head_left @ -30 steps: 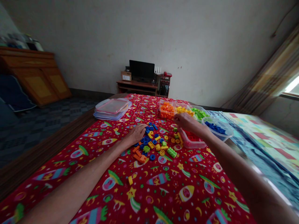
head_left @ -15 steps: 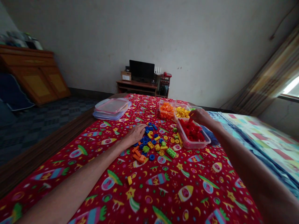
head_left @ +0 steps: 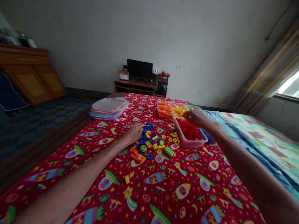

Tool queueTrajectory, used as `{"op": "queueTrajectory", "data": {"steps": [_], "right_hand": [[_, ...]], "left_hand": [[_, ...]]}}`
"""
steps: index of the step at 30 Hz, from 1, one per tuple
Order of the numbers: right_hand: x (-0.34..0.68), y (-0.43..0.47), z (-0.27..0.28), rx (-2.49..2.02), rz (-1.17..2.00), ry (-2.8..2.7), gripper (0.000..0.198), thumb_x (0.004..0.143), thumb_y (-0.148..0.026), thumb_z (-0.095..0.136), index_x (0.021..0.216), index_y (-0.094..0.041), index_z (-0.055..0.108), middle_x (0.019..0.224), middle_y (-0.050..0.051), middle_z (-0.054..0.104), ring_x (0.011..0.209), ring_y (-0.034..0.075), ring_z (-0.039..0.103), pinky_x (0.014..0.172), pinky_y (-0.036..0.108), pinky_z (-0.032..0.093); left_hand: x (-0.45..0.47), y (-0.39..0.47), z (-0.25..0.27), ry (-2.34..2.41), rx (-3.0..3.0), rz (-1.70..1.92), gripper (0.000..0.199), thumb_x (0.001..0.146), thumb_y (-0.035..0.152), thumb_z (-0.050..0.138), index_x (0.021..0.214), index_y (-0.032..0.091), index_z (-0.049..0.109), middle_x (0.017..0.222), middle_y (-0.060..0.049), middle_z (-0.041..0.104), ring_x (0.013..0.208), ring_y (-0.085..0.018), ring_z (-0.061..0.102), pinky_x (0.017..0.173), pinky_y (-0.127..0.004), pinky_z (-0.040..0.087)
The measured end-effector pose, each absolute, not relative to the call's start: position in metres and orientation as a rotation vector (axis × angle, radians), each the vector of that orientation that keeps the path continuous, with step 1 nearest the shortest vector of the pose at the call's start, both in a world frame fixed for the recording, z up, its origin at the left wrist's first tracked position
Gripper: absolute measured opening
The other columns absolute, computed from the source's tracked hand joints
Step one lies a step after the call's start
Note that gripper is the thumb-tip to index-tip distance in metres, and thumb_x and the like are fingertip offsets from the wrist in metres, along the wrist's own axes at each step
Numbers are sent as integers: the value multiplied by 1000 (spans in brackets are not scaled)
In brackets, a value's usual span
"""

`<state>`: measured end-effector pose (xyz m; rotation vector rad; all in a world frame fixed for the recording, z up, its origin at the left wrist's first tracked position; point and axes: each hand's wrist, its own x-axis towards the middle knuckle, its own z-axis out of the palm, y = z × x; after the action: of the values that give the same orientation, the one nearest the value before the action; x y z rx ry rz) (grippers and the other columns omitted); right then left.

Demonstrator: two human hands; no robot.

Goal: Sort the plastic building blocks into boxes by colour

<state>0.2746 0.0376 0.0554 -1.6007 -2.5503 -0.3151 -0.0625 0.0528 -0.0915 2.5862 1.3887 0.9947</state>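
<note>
My left hand (head_left: pixel 134 133) rests on the tablecloth at the left side of a loose pile of toy building blocks. Its fingers lie loosely stretched, their tips against the blue blocks (head_left: pixel 145 128). Orange blocks (head_left: pixel 137 156), yellow blocks (head_left: pixel 148 144) and a green block (head_left: pixel 168 151) are scattered close by. Over the far end of a clear tub (head_left: pixel 192 143) of red blocks (head_left: pixel 189 129) reaches my right hand (head_left: pixel 194 117), fingers bent down and together beside the yellow blocks (head_left: pixel 179 111) in another tub. Whatever those fingertips hold is hidden.
A clear tub of orange blocks (head_left: pixel 164 109) stands at the back, and green blocks (head_left: pixel 191 109) show behind my right hand. Stacked plastic lids (head_left: pixel 109 108) lie at the left table edge. A single yellow block (head_left: pixel 127 179) sits nearer me. A bed (head_left: pixel 252 133) adjoins on the right.
My right hand has shifted left and slightly lower, closer to the yellow blocks; the yellow bit at its fingers no longer shows. My left hand stays by the pile. The view has turned slightly.
</note>
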Motion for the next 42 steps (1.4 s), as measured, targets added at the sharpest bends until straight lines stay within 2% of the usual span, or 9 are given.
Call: {"op": "queueTrajectory", "data": {"steps": [5,9,13,16,19,21,28,35,42], "right_hand": [[256,42,41,-1464,-186,-2666,48,80,-5,47,125,-15,61,128,14,61,112,21,58,93,32,44],[267,37,41,-1449,-36,-2666,40,78,-3,43,105,-14,71,94,11,73,79,16,64,72,26,46],[287,25,47,-1390,-119,-2480,36,76,-6,46,99,-12,73,69,6,68,57,12,54,58,24,37],[284,25,44,-1340,-135,-2379,38,81,-10,44,108,-14,70,79,8,71,62,14,57,61,26,39],[268,36,35,-1234,-131,-2429,43,83,-13,46,122,-17,63,107,12,69,88,20,62,76,32,45],[259,43,29,-1202,-76,-2524,45,82,-14,48,124,-19,61,114,13,67,97,22,60,81,33,44],[270,24,33,-1237,-15,-2503,37,75,-5,47,103,-12,70,66,3,63,56,10,47,57,23,33],[250,-9,33,-1161,25,-2318,32,80,-8,47,103,-13,69,64,1,61,54,8,46,55,22,30],[189,-40,8,-1119,189,-2730,15,88,-20,54,89,-15,68,68,2,61,60,9,50,57,23,33]], "left_hand": [[-63,52,-93,1410,2614,1019,38,91,26,31,111,16,62,114,-10,66,108,-22,60,98,-37,48],[-64,52,-94,1412,2639,990,40,92,28,29,111,15,62,115,-11,65,109,-22,60,98,-38,48],[-63,52,-92,1378,2637,995,40,93,28,28,112,15,61,114,-11,65,107,-21,60,98,-37,48],[-63,53,-91,1367,2639,997,39,92,28,29,112,16,61,113,-11,65,106,-22,61,97,-37,48],[-63,53,-92,1383,2634,993,39,92,28,30,113,16,60,113,-10,65,107,-22,60,97,-38,48],[-63,52,-92,1389,2634,994,40,92,28,28,114,15,60,114,-12,65,108,-22,60,98,-39,48],[-63,51,-89,1365,2620,962,41,92,30,28,113,14,60,116,-12,65,109,-22,60,100,-38,46],[-60,51,-81,1410,2486,910,43,87,29,31,114,17,62,118,-9,66,112,-21,60,101,-39,45],[-66,42,-41,1228,2480,614,47,86,34,34,119,15,61,124,-9,64,114,-21,59,101,-35,44]]}}
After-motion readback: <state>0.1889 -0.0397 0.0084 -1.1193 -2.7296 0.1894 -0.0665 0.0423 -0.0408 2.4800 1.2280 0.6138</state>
